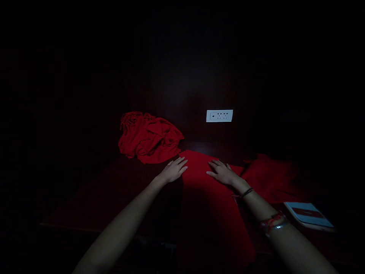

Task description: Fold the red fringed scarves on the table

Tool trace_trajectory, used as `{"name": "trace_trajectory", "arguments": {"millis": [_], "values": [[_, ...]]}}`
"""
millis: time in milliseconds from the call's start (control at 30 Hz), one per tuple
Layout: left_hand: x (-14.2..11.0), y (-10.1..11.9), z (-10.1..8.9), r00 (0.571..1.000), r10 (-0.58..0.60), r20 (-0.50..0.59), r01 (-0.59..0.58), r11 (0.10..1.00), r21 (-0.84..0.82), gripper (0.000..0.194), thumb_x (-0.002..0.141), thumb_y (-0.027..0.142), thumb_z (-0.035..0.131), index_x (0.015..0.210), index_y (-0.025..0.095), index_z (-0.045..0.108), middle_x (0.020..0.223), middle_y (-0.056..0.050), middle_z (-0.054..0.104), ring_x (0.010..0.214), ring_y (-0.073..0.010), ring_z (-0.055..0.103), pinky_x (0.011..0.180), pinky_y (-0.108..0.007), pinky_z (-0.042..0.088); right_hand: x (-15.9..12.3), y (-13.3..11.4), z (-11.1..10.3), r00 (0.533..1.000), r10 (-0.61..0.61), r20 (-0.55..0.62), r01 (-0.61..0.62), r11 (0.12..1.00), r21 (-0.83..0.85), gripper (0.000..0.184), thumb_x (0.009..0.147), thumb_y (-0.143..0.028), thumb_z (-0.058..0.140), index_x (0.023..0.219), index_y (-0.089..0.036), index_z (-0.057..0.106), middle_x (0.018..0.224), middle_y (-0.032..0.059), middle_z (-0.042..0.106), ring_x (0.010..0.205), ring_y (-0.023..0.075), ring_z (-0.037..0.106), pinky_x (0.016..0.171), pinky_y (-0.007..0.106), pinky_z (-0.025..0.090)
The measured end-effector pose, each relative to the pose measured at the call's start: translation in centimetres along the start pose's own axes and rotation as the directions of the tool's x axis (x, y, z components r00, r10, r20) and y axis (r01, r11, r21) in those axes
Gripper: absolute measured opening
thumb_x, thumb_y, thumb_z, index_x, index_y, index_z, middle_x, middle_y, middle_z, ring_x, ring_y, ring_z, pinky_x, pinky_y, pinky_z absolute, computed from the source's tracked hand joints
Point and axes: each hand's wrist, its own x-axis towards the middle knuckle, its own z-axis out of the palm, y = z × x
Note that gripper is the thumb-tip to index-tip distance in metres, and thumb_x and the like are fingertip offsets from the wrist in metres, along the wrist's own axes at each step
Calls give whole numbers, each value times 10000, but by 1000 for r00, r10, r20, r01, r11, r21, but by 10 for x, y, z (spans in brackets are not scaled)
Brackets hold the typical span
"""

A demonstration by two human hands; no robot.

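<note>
A long red cloth (211,198) lies flat across the dark table, and its near end reaches over the front edge into shadow. On the cloth's left edge, near the far end, rests my left hand (173,169), fingers spread and flat. My right hand (222,172) lies on the opposite edge with its fingers stretched toward the middle. Neither hand grasps the fabric. Bracelets and a dark hair tie circle my right wrist and forearm.
A crumpled red cloth with fringes (151,137) is heaped at the back left. More red fabric (273,177) lies to the right, beside a pale book or pad (306,222) with a red band. A white socket panel (219,115) is on the back wall. The surroundings are very dark.
</note>
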Motion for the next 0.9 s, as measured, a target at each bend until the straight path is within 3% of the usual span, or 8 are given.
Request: {"name": "trace_trajectory", "arguments": {"millis": [100,167,233,333,400,500,667,900], "values": [[1,-11,-8,961,-185,-205,193,981,24,351,831,267,285,1147,170,400,1169,-67,436,1063,-162,400,884,-258,310,19,-9,-16,992,-83,-99,87,996,34,389,806,-346,312,1086,-150,499,1130,92,488,1029,181,431,854,265,311],[0,-16,-12,928,-304,-216,319,947,41,304,806,217,316,1062,162,470,1065,-72,503,980,-169,467,830,-254,357,39,-21,-26,991,-98,-96,103,994,45,324,803,-275,330,990,-150,563,1009,81,568,921,164,504,780,216,348],[-2,-15,-16,910,-381,-166,395,916,65,280,802,237,313,976,165,521,997,-77,535,925,-179,502,792,-265,379,60,-38,-31,992,-99,-74,103,994,46,292,790,-251,357,938,-149,586,949,76,594,881,166,524,736,209,361],[-8,-4,-19,902,-431,-15,431,898,90,441,770,462,318,1013,151,514,1088,-131,492,1009,-244,451,811,-330,364,89,-62,-25,993,-105,-46,107,993,46,273,774,-265,386,875,-137,606,907,89,605,843,173,540,695,217,373],[-14,6,-19,894,-423,147,413,906,92,721,650,645,344,1141,123,423,1235,-179,345,1134,-310,292,870,-408,294,104,-74,-17,995,-90,-43,92,995,41,278,755,-305,417,855,-128,607,916,103,599,833,185,542,674,230,382],[-21,15,-15,875,-365,317,359,930,81,998,511,745,355,1260,95,242,1325,-171,109,1195,-336,50,919,-493,152,120,-84,-6,998,-57,-39,59,997,49,288,708,-340,483,846,-117,604,952,122,581,856,207,531,659,246,389],[-24,19,-18,857,-321,404,318,945,77,1113,456,764,363,1289,66,122,1321,-166,-15,1192,-332,-32,920,-517,91,132,-82,5,999,4,-40,1,991,131,172,699,-267,497,782,-157,600,893,70,603,821,167,542,627,216,380],[-22,18,-21,822,-324,468,304,945,120,1196,405,769,393,1293,55,31,1318,-145,-86,1192,-323,-62,933,-502,83,139,-72,16,982,138,-132,-95,953,288,163,747,-256,442,822,-171,558,829,32,612,746,112,549,583,174,355]]}}
